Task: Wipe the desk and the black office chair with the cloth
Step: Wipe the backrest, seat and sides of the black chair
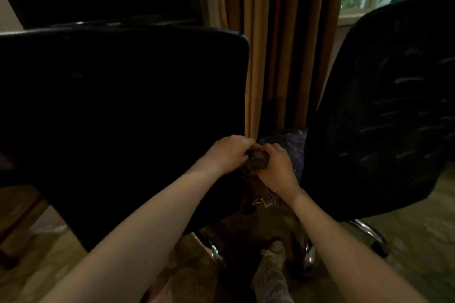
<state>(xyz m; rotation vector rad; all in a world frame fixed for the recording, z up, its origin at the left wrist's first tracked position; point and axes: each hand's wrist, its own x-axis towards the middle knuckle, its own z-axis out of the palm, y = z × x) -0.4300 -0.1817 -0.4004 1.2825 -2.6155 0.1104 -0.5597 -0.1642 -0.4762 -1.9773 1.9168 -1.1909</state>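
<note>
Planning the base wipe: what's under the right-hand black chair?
A chrome base leg ending in a dark caster shows; the black chair covers the rest.

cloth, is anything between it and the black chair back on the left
Nothing visible does. The left hand and right hand grip the bunched cloth right beside the edge of the black chair back, with no object between them. The frame is dark, though.
</note>
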